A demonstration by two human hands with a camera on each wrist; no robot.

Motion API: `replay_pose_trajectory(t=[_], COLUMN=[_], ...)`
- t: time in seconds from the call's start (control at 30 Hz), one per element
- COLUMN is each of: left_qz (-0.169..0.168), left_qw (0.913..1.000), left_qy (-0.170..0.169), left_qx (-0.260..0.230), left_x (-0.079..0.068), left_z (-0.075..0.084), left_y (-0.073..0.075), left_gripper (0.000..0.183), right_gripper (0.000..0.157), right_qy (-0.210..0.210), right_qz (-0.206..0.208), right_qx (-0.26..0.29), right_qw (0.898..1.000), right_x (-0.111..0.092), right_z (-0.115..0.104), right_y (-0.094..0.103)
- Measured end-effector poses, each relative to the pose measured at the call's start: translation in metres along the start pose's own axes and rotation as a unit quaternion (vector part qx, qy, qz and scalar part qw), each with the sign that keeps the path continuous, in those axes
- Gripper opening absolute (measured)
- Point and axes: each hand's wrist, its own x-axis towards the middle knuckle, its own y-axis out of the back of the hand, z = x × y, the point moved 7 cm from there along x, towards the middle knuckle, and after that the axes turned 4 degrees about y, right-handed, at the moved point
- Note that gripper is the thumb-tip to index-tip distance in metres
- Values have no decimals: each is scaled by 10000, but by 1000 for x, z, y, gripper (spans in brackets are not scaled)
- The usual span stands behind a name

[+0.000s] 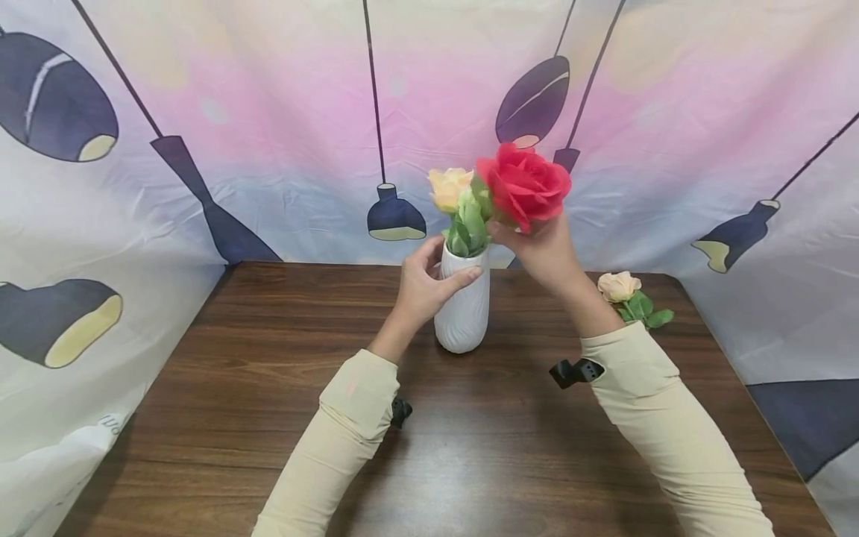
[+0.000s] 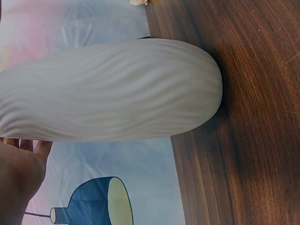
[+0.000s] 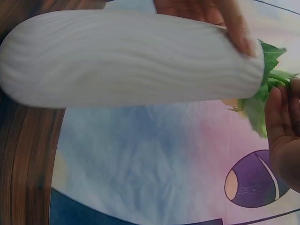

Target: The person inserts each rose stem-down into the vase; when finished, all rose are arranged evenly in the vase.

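A white vase (image 1: 461, 317) with wavy ridges stands upright on the table. My left hand (image 1: 428, 283) grips it near the rim, the thumb across its near side. A yellow rose (image 1: 448, 189) with green leaves (image 1: 468, 227) is in the vase. Beside it, my right hand (image 1: 545, 253) holds a red rose (image 1: 525, 185) by its stem, just under the bloom. In the right wrist view, the right fingers (image 3: 276, 110) pinch green stem at the vase mouth. How far the red rose's stem reaches into the vase is hidden.
A peach rose (image 1: 619, 286) with green leaves lies at the back right of the brown wooden table (image 1: 268, 373), partly behind my right forearm. A printed cloth backdrop (image 1: 302, 134) with lamp drawings hangs directly behind the table and along both sides.
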Motion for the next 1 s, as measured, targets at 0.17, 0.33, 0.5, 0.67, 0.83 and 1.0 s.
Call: replay_pose_trajectory(t=[0.17, 0.33, 0.5, 0.67, 0.83, 1.0], left_qz=[-8, 3, 20, 16, 15, 0], left_qw=[10000, 10000, 10000, 9999, 9999, 9997], left_qy=[58, 70, 58, 70, 97, 57], left_qx=[30, 30, 58, 98, 116, 239], left_x=[0, 1, 1, 0, -1, -1], left_z=[-1, -1, -2, -1, -1, 0], left_y=[-1, -1, 0, 0, 0, 1], left_gripper=[56, 55, 56, 56, 56, 57], right_gripper=[62, 60, 49, 42, 38, 40], right_qy=[-1, 257, 138, 273, 260, 314], right_qz=[224, 406, 530, 367, -50, -371], right_qx=[16, 21, 143, -97, -319, -351], right_qw=[9997, 9988, 9984, 9989, 9991, 9982], right_x=[-1, 1, 1, 2, 3, 5], right_z=[-8, -16, -18, -20, -19, -18], right_y=[4, 5, 2, -7, -20, -32])
